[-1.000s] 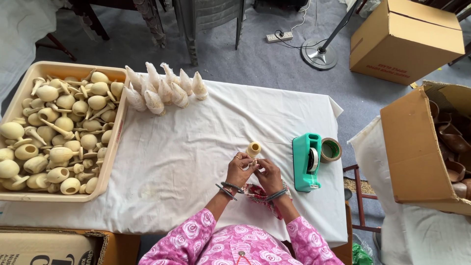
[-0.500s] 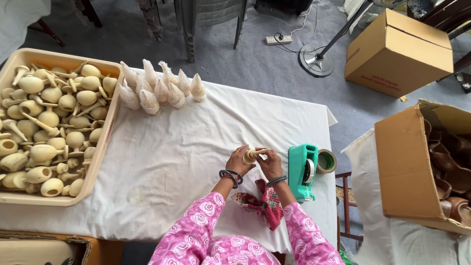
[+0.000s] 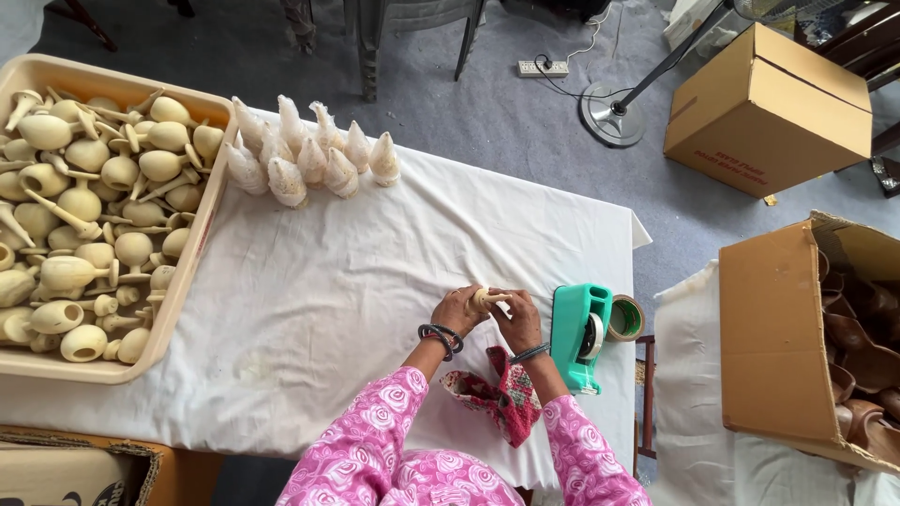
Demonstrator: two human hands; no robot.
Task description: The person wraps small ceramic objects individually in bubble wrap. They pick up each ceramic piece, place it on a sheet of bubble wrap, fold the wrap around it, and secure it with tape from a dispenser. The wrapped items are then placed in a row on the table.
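Observation:
Both my hands meet over the white-clothed table (image 3: pixel 375 281), holding one small cream clay pot (image 3: pixel 485 300) with a thin spout, turned on its side. My left hand (image 3: pixel 456 310) cups its round body; my right hand (image 3: pixel 518 319) grips the spout end. A red patterned cloth (image 3: pixel 502 398) lies on the table just below my wrists. Right beside my right hand stands a green tape dispenser (image 3: pixel 578 335), with a roll of tape (image 3: pixel 625 318) next to it.
A beige tray (image 3: pixel 187 272) full of cream clay pots (image 3: pixel 84 215) sits at the left. Several wrapped pots (image 3: pixel 309 155) stand in a cluster at the table's far edge. An open cardboard box (image 3: pixel 778 347) of brown items stands at the right, a closed box (image 3: pixel 769 108) beyond it.
The pot has been turned from upright to lying sideways between my hands. My hands have shifted slightly right, toward the tape dispenser.

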